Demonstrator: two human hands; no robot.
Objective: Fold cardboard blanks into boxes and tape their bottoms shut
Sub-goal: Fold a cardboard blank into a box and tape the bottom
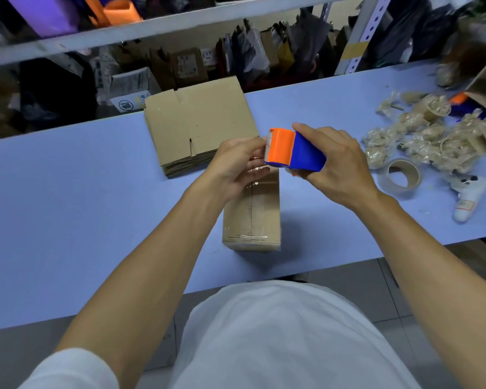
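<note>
Your right hand (337,161) wraps the tape dispenser (295,150) above the box (253,214) near the worktop's (68,206) front edge, while your left hand's (236,164) fingertips pinch the tape end at its teeth, likely to free it.

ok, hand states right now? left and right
Left hand: pinching the clear tape end at the dispenser's blade.
Right hand: gripping the tape dispenser above the box.

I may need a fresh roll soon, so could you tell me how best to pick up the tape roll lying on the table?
The tape roll lies flat, hole upward: come from above, pinching its wall with one finger inside the core.
</note>
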